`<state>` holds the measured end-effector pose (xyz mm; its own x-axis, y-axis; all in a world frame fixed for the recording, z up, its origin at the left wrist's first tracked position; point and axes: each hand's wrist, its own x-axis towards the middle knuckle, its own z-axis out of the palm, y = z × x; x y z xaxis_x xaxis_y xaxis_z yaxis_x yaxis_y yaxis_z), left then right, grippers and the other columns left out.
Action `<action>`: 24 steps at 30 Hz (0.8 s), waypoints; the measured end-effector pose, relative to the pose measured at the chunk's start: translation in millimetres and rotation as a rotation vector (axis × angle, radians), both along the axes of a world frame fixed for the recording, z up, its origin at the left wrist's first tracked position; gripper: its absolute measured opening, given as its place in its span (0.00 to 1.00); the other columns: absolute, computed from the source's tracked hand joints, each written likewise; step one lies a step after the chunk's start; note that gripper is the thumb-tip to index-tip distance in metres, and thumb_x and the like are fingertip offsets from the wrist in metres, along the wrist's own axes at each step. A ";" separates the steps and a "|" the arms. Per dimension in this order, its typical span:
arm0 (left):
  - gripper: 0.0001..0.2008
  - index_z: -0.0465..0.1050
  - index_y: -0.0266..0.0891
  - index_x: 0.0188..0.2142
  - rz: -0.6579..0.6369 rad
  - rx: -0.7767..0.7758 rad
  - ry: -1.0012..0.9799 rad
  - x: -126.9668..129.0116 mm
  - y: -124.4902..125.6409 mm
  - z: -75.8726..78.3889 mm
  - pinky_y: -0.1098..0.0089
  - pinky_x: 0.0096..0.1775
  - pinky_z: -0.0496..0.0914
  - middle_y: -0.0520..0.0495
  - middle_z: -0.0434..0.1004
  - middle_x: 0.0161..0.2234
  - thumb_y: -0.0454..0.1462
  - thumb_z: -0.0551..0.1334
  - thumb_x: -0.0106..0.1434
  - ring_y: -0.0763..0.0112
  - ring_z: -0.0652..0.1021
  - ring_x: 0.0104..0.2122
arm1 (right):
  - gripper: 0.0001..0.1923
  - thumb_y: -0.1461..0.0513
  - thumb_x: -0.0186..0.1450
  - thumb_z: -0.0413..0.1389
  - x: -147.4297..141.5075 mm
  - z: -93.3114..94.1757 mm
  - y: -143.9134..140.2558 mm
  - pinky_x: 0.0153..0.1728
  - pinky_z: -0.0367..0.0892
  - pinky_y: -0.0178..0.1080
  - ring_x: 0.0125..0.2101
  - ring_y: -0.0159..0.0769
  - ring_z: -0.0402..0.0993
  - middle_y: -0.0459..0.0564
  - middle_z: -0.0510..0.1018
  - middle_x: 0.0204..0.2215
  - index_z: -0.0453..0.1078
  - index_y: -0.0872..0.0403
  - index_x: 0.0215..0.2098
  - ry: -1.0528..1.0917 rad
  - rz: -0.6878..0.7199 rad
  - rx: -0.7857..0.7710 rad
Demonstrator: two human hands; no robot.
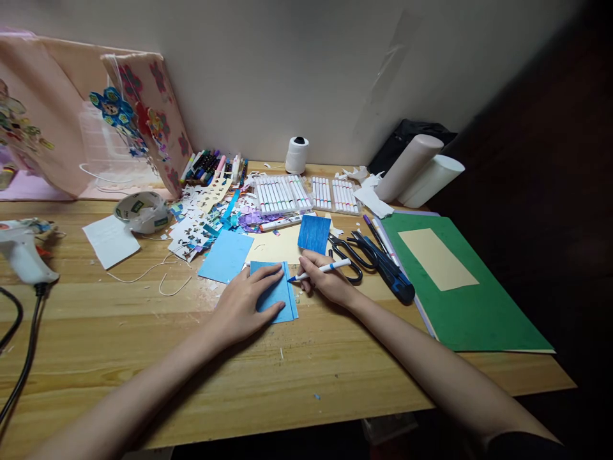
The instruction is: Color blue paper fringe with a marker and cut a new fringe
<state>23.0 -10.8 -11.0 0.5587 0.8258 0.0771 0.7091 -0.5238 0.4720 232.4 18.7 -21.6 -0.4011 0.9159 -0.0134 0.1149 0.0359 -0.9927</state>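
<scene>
A light blue square of paper (279, 295) lies on the wooden table, with darker blue strokes along its right side. My left hand (246, 297) rests flat on it, fingers apart. In my right hand (325, 276) is a white marker (323, 269) with blue bands, its blue tip at the right part of the paper. Just beyond my right hand is a dark blue square (314, 234). Another light blue sheet (227, 256) lies to the left of the one under my hand.
Scissors (352, 255) and a utility knife (385, 268) lie to the right, beside a green sheet (472, 300). Paper scraps (201, 220) and boxed markers (282, 194) fill the back. Farther left are a tape roll (142, 213) and a glue gun (23, 252) with its cord.
</scene>
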 end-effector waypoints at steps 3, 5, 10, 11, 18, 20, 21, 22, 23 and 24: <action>0.25 0.58 0.48 0.58 -0.002 0.003 -0.015 -0.4 0.6 -1.5 0.46 0.57 0.54 0.49 0.61 0.60 0.44 0.58 0.62 0.57 0.69 0.53 | 0.16 0.51 0.68 0.47 0.1 1.1 -0.2 0.22 0.61 0.31 0.18 0.28 0.64 0.40 0.67 0.16 0.62 0.53 0.28 -0.023 -0.060 0.063; 0.25 0.59 0.48 0.58 -0.003 0.002 -0.037 -0.6 0.6 -2.7 0.46 0.57 0.55 0.48 0.61 0.59 0.44 0.58 0.62 0.57 0.69 0.52 | 0.15 0.52 0.67 0.48 0.8 2.1 0.0 0.23 0.62 0.32 0.20 0.29 0.66 0.41 0.69 0.19 0.61 0.53 0.29 0.010 -0.125 0.098; 0.16 0.66 0.45 0.53 0.008 -0.009 -0.308 -4.0 -0.6 7.7 0.57 0.54 0.63 0.46 0.65 0.56 0.38 0.56 0.65 0.63 0.68 0.54 | 0.08 0.56 0.63 0.55 2.5 6.3 1.4 0.32 0.66 0.36 0.30 0.32 0.70 0.46 0.73 0.29 0.65 0.53 0.34 0.030 -0.317 0.261; 0.14 0.68 0.44 0.50 0.039 0.006 -0.383 -6.8 -0.1 13.0 0.59 0.54 0.64 0.46 0.66 0.54 0.36 0.54 0.65 0.65 0.68 0.53 | 0.07 0.57 0.63 0.56 2.4 7.4 1.6 0.35 0.66 0.37 0.33 0.33 0.71 0.47 0.73 0.32 0.66 0.53 0.36 0.013 -0.336 0.296; 0.11 0.72 0.41 0.43 0.486 0.110 -0.653 -56.7 25.5 41.0 0.60 0.51 0.64 0.46 0.72 0.45 0.38 0.56 0.64 0.62 0.72 0.47 | 0.09 0.59 0.69 0.46 -0.1 8.3 0.5 0.42 0.71 0.42 0.42 0.36 0.74 0.50 0.75 0.40 0.66 0.51 0.43 -0.058 -0.160 0.324; 0.12 0.71 0.40 0.44 0.553 0.069 -0.687 -70.6 34.7 39.9 0.60 0.51 0.65 0.46 0.73 0.45 0.39 0.56 0.62 0.61 0.72 0.47 | 0.08 0.60 0.68 0.49 0.0 5.7 0.4 0.43 0.71 0.43 0.42 0.37 0.74 0.51 0.75 0.40 0.66 0.51 0.43 -0.124 -0.116 0.346; 0.12 0.71 0.40 0.44 0.567 0.071 -0.684 -75.3 38.0 38.8 0.60 0.51 0.64 0.46 0.73 0.45 0.39 0.56 0.62 0.61 0.72 0.47 | 0.08 0.60 0.67 0.51 0.4 4.3 0.3 0.43 0.71 0.44 0.41 0.37 0.74 0.51 0.75 0.41 0.66 0.51 0.44 -0.162 -0.092 0.353; 0.12 0.71 0.40 0.44 0.572 0.079 -0.667 -78.3 40.2 37.9 0.61 0.51 0.64 0.46 0.73 0.44 0.39 0.56 0.62 0.61 0.72 0.47 | 0.10 0.60 0.65 0.54 0.8 3.1 0.3 0.44 0.71 0.45 0.41 0.38 0.74 0.51 0.74 0.42 0.65 0.50 0.45 -0.197 -0.066 0.358; 0.12 0.71 0.40 0.43 0.566 0.095 -0.637 -79.7 41.6 37.3 0.61 0.51 0.64 0.46 0.73 0.44 0.39 0.55 0.62 0.61 0.72 0.47 | 0.13 0.60 0.63 0.56 1.3 2.2 0.2 0.45 0.70 0.46 0.42 0.39 0.74 0.52 0.74 0.42 0.65 0.50 0.46 -0.230 -0.036 0.363; 0.12 0.71 0.40 0.42 0.556 0.120 -0.594 -79.9 42.3 37.0 0.61 0.51 0.64 0.47 0.73 0.44 0.39 0.54 0.62 0.61 0.72 0.46 | 0.16 0.59 0.61 0.59 1.8 1.5 0.1 0.45 0.70 0.47 0.42 0.39 0.73 0.53 0.73 0.43 0.64 0.50 0.47 -0.261 -0.007 0.370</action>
